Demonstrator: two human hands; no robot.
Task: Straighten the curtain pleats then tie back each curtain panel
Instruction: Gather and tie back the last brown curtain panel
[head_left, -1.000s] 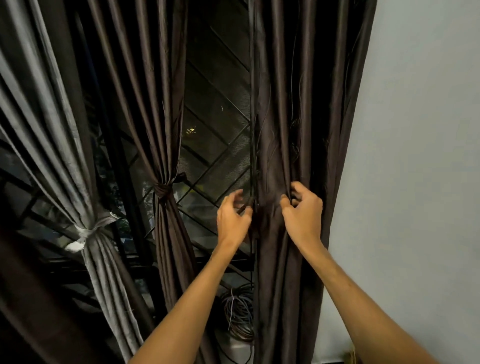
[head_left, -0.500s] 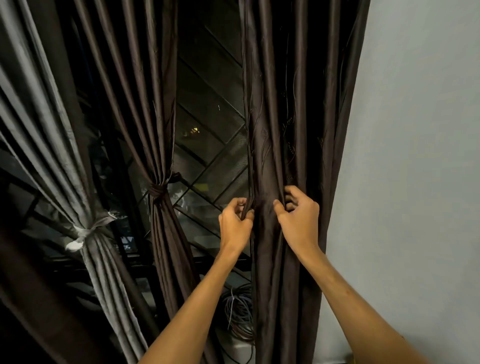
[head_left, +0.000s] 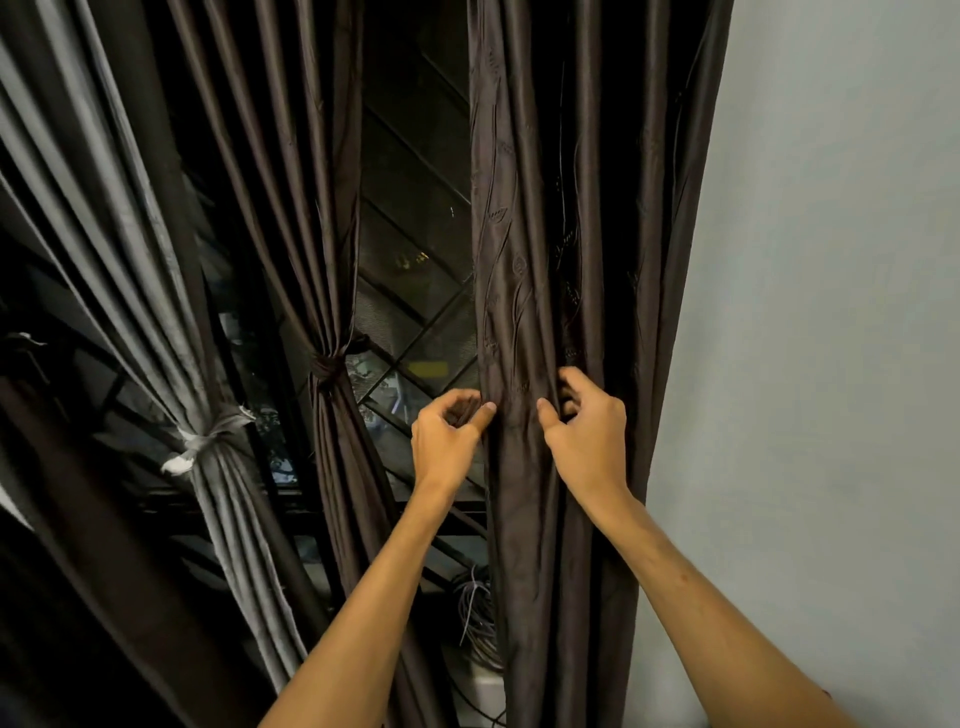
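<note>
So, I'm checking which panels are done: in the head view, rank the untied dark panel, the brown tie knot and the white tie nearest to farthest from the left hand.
1. untied dark panel, touching the left hand.
2. brown tie knot, left of it, on the middle panel.
3. white tie, farther left, on the grey curtain.

the curtain (head_left: 511, 291) folds hide fingertips of the right hand (head_left: 589, 441).

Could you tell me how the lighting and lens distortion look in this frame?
Head view: dim, window black; dark brown panel folds sink into shadow beside the evenly lit wall; left hand and right hand sharp; wide-angle lens splays verticals outward.
</note>
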